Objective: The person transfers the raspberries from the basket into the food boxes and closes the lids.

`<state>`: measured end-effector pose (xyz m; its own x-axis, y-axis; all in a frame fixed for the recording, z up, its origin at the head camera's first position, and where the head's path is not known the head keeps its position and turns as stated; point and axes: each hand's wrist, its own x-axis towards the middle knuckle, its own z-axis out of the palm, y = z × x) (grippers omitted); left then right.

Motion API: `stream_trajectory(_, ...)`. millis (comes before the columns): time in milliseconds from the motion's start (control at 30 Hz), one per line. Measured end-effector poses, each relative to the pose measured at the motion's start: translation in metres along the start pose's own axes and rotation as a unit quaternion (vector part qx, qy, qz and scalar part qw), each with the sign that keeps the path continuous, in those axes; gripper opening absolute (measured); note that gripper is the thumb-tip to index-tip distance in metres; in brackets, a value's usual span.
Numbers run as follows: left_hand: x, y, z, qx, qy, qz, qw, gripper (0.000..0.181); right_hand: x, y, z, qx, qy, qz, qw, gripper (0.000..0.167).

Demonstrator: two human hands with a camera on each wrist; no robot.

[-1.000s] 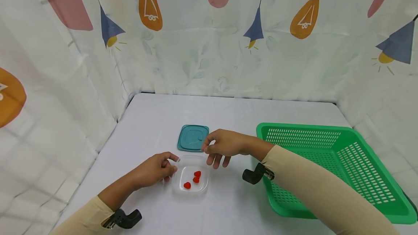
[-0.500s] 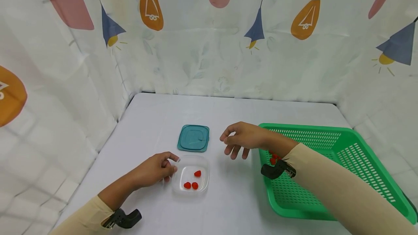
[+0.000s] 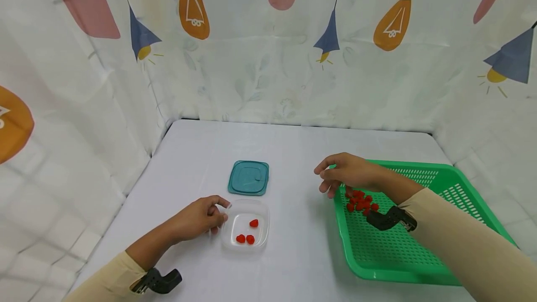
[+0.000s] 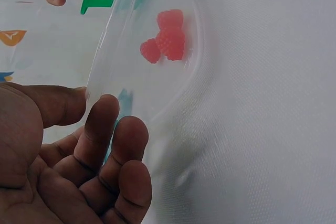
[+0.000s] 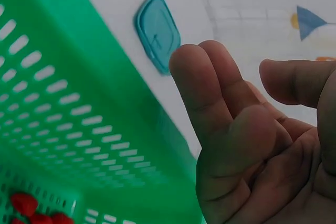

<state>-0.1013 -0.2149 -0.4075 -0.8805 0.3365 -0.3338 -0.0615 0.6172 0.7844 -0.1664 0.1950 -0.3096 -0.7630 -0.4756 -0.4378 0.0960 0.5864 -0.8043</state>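
Note:
A clear square container (image 3: pixel 237 247) holds three red raspberry-like pieces (image 3: pixel 250 238). At its left wall is my left hand (image 3: pixel 201 219), thumb and fingertips touching the rim; the left wrist view shows the thumb (image 4: pixel 58 106) at the wall and the other fingers bent. My right hand (image 3: pixel 350 171) hangs above the left edge of the green basket (image 3: pixel 356 269), fingers loosely bent and nothing between them. Several red pieces (image 3: pixel 358 202) lie inside the basket below that hand, partly in view in the right wrist view too (image 5: pixel 23 203).
A teal lid (image 3: pixel 248 177) lies flat on the white table (image 3: pixel 293 255) just behind the clear container. The basket stands at the table's right side. Printed curtains (image 3: pixel 268 78) hang behind and along both sides.
My right hand has moved right, from over the clear container to the basket's edge, uncovering the red pieces there. One piece in the container has shifted toward the front. My left hand has stayed put.

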Motion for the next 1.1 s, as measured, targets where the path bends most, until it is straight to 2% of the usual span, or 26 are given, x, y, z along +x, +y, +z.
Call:
stream_trajectory(333,0.001,0.000,-0.001,0.006,0.001,-0.004,1.0000,0.035,-0.018,0.028,-0.026,-0.006,0.026,0.000,0.9997,0.034)
stream_trajectory(567,0.002,-0.001,-0.001,0.004,-0.001,-0.003,1.0000,0.036,-0.028,0.051,-0.036,-0.004,0.036,0.031,0.9989,0.039)
stream_trajectory(767,0.002,-0.001,0.000,-0.002,-0.002,-0.003,1.0000,0.037,-0.026,0.073,-0.032,-0.002,0.020,0.054,0.9983,0.040)
stream_trajectory(1100,0.001,0.000,0.000,-0.004,-0.003,0.002,1.0000,0.037,-0.018,0.099,-0.019,-0.021,-0.009,0.052,0.9984,0.032)
